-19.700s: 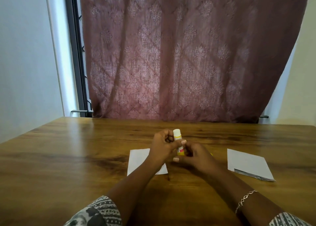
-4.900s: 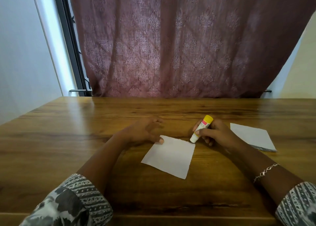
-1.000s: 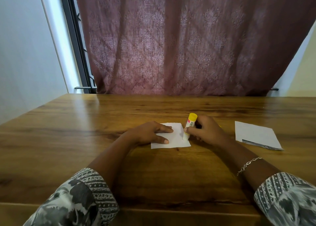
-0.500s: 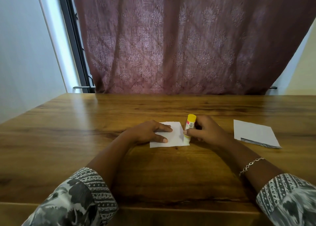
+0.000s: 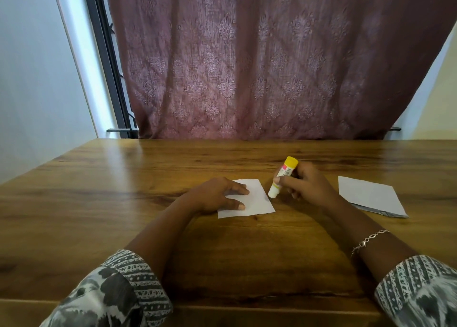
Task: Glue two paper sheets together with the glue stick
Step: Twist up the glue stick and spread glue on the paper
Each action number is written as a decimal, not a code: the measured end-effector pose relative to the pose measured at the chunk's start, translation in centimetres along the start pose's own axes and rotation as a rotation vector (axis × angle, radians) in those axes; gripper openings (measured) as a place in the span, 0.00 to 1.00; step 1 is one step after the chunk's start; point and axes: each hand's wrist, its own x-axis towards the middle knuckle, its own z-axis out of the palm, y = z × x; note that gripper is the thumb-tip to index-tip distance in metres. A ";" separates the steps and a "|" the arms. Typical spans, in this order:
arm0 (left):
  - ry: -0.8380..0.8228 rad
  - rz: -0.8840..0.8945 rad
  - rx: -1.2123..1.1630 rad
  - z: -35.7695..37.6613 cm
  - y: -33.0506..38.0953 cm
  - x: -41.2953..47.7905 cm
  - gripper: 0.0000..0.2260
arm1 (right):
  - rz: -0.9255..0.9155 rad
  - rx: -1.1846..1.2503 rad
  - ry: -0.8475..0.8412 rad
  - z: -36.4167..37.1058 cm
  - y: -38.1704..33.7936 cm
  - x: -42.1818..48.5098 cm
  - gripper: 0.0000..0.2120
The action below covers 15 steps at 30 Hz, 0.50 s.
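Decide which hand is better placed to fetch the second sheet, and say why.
Probably the right hand: the second sheet lies just beside it, though it holds the glue stick. The left hand is pinning the first sheet.

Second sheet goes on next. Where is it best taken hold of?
Pinch the second sheet at its near right corner, coming from the right: that edge looks slightly lifted off the table. The right hand is nearest but holds the glue stick.

A single head-worn, wide-angle view is given, aimed forward and down across the wooden table (image 5: 99, 203) toward the curtain (image 5: 272, 66). Both forearms are framed close at the bottom; straight lines are bowed at the edges.
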 end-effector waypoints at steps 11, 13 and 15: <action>0.164 -0.175 0.276 1.4 1.4 0.6 0.23 | -0.017 -0.003 0.081 -0.5 0.3 0.6 0.07; 0.188 -0.201 0.405 1.9 1.7 1.0 0.24 | -0.016 -0.015 0.082 -0.5 0.3 0.7 0.06; 0.207 -0.229 0.498 2.3 2.0 1.3 0.25 | -0.018 -0.015 0.094 -0.5 0.5 0.8 0.06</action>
